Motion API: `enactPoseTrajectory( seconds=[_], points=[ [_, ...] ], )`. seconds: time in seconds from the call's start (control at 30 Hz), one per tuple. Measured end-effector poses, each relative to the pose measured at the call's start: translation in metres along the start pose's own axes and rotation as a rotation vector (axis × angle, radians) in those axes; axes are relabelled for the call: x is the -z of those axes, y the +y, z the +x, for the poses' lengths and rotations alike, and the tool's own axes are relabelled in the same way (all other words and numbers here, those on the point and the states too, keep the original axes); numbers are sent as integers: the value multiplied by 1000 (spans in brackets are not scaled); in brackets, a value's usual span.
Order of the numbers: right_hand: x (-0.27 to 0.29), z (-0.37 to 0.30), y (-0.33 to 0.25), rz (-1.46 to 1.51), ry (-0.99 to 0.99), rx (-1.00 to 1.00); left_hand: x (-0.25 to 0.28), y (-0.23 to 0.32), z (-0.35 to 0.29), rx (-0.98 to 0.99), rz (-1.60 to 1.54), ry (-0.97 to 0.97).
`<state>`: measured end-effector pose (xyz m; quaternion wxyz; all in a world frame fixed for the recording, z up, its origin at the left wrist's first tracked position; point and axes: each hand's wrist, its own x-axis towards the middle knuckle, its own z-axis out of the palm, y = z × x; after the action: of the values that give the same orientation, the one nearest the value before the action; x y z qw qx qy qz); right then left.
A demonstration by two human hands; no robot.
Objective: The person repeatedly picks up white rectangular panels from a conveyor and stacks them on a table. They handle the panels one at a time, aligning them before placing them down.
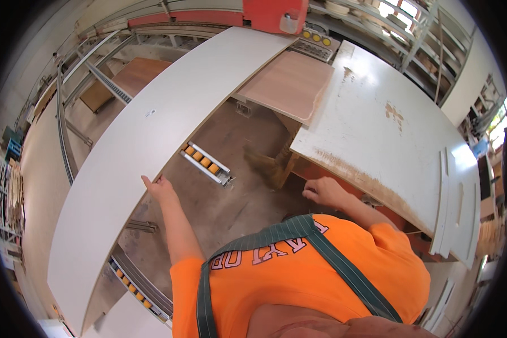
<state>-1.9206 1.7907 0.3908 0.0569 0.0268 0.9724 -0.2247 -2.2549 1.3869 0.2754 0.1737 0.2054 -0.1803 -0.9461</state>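
A long white board [169, 107] stretches from the machine at the back to the near left, bowed by the lens. At its right edge is my left hand [163, 190], with a finger on the top face and the others curled at the rim, gripping it. To the right, my right hand [324, 192] hangs in the air with its fingers curled in; nothing shows in it. That hand is nearest to the front edge of a worn white worktop [372, 112], apart from it.
A red machine housing [273, 14] stands at the back, beside a panel with yellow buttons [316, 37]. A brown panel [290, 81] lies between board and worktop. Roller supports [205, 162] with yellow rollers sit beside the board. A metal frame [104, 79] is at left. White strips [448, 203] lie far right.
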Motion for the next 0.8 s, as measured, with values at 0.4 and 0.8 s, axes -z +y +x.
enactPoseTrajectory(
  seconds=[0.4, 0.8],
  points=[
    [121, 116, 138, -3, 164, 103, 16, -23, -127, -260, 123, 196],
    [205, 228, 354, -118, 615, -42, 51, -20, -255, -328, 164, 318]
  ],
)
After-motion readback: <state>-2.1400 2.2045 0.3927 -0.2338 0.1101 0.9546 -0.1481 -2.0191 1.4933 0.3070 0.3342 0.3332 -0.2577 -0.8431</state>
